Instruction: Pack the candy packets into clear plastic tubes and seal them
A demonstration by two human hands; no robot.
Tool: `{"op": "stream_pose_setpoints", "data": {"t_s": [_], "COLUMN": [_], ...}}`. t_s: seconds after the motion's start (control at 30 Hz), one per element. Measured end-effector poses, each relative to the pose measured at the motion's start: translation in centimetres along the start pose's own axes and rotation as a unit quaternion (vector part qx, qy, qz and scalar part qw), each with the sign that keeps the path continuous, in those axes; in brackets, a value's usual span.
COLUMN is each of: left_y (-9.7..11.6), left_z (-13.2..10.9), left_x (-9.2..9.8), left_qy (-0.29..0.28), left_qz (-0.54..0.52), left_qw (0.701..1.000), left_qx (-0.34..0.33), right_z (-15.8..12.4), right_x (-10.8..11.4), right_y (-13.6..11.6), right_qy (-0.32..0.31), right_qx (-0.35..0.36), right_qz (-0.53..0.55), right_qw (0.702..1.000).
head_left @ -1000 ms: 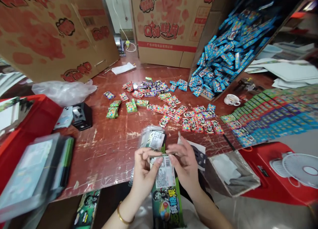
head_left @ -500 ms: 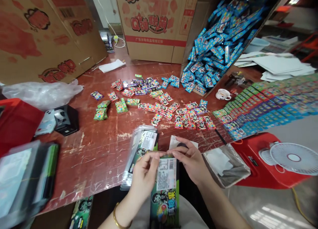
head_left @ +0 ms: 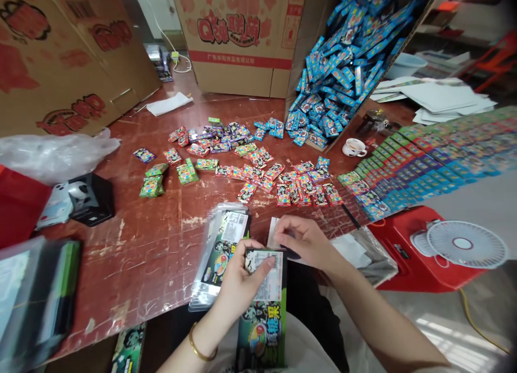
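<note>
My left hand is closed on the top of a green printed candy bag with a white barcode label, held upright over my lap at the table's near edge. My right hand rests just right of it, fingers curled on a clear white-backed packet lying on the table. A stack of similar clear bags lies just behind my left hand. Several small candy packets are scattered across the middle of the red table.
A tipped carton spills blue packets at the back right. Rows of coloured packets lie to the right, with a white cup near them. A red stool with a small fan stands at the right. Cardboard boxes are behind; a black device left.
The view has shifted right. My right hand let go of the green bag's top and moved to the packet on the table. My left hand keeps hold of the bag.
</note>
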State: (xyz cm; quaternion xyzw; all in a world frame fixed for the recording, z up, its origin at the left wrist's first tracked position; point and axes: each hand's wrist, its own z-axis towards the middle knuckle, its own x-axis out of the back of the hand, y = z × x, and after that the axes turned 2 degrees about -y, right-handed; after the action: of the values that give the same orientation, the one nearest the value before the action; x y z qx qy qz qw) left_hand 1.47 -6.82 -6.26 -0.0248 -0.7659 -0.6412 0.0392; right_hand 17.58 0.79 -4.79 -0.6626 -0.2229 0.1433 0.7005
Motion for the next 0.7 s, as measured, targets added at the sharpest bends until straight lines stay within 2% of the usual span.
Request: {"op": "stream_pose_setpoints", "data": {"t_s": [0.03,0.1,0.27,0.33,0.4,0.47,0.53,0.6,0.63,0.7], "left_y": [0.0,0.1,-0.1,-0.1,0.0,0.0,0.0,0.1,0.2,1.0], "left_z": [0.0,0.0,0.1,0.2,0.3,0.5,0.9,1.5,1.9,2.9], "left_x": [0.0,0.0,0.1,0.1,-0.1,-0.4,-0.7,-0.8,-0.7,-0.4], "left_qy": [0.003,0.013,0.011,0.008,0.018,0.026,0.026,0.023,0.027,0.047], "left_qz": [0.009,0.035,0.064,0.059,0.046,0.018,-0.015,-0.041,-0.049,-0.06], "left_qw": [1.0,0.999,0.998,0.998,0.998,0.998,0.998,0.998,0.997,0.996], "left_qx": [-0.003,-0.016,-0.023,-0.028,-0.044,-0.053,-0.05,-0.045,-0.045,-0.046], "right_z": [0.4,0.9,1.1,1.1,1.2,1.4,1.6,1.7,1.6,1.4], "right_x": [0.2,0.1,-0.5,-0.4,-0.4,-0.5,-0.8,-1.2,-1.5,-1.8], "right_y": [-0.4,-1.0,-0.7,-0.1,0.7,1.6,2.6,3.6,4.1,4.5], "right_qy": [-0.042,-0.084,-0.098,-0.109,-0.114,-0.108,-0.106,-0.107,-0.094,-0.052], "right_qx": [-0.013,-0.026,-0.022,-0.056,-0.113,-0.18,-0.242,-0.279,-0.282,-0.263], "right_qz": [-0.009,-0.033,-0.07,-0.024,0.081,0.223,0.346,0.425,0.45,0.479], "right_qw": [0.999,0.996,0.993,0.992,0.984,0.952,0.9,0.855,0.842,0.836]}}
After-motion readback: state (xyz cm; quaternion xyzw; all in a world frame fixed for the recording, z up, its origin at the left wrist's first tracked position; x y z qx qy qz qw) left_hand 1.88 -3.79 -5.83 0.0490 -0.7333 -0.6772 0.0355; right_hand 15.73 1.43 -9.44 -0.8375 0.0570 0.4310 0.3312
